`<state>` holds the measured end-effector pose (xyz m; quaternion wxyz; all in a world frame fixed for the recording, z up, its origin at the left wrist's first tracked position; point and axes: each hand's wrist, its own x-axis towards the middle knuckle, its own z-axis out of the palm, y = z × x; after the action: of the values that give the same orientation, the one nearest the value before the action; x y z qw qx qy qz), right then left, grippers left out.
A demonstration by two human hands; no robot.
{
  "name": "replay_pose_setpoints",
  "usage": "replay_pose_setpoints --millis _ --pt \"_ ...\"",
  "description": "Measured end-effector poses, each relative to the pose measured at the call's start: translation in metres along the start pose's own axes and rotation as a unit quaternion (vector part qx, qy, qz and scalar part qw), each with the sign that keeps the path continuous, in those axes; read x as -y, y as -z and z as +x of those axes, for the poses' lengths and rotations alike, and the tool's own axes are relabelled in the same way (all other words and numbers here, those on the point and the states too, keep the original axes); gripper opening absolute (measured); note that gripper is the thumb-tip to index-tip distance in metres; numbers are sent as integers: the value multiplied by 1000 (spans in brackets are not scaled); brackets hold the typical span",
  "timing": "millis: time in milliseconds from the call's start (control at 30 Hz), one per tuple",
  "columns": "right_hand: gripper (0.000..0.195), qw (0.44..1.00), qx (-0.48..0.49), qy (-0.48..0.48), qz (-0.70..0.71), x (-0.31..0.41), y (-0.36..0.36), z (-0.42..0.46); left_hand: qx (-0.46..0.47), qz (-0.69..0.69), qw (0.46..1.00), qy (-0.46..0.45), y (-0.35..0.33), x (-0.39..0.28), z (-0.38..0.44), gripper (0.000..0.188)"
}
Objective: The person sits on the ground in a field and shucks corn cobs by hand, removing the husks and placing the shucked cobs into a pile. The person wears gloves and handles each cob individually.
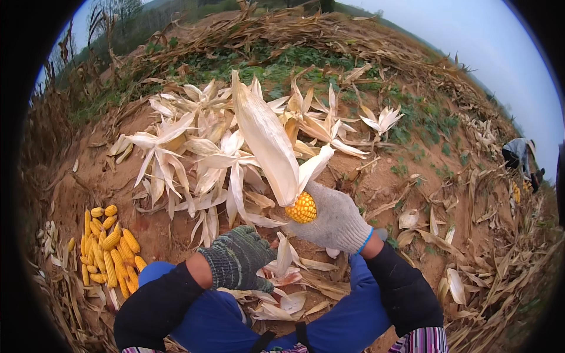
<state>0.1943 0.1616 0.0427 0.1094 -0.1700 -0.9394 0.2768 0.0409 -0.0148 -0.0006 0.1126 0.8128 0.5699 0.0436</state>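
My right hand, in a light grey knit glove with a blue edge, is closed around a partly husked corn ear. Yellow kernels show at the ear's near end, and pale husk leaves stick out away from me. To the left, my left hand wears a dark green-grey glove; its fingers are bent, and whether they hold anything is hidden. Beyond both hands lies a heap of dry husks. More loose husks lie between my knees.
A pile of bare yellow corn ears lies on the soil at the left. Dry stalks cover the ground at the right. Green weeds grow past the husk heap. Another person bends over at the far right, near more ears.
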Motion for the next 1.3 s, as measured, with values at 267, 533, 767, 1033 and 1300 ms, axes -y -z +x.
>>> replay_pose_setpoints --millis 267,533,767,1033,1300 --pt "60 999 3 1 36 -4 -2 -6 -106 10 985 137 23 8 10 56" --pt "57 997 35 38 54 2 -12 -4 -293 -336 863 239 46 4 6 53" --pt "53 972 34 77 219 -20 -33 2 -340 -100 935 -25 39 3 3 40" --pt "39 855 130 -51 500 -31 -57 -2 -367 -60 927 57 41 -9 22 67" --pt "38 926 119 106 341 3 -65 2 -415 -391 813 114 8 -14 15 39"
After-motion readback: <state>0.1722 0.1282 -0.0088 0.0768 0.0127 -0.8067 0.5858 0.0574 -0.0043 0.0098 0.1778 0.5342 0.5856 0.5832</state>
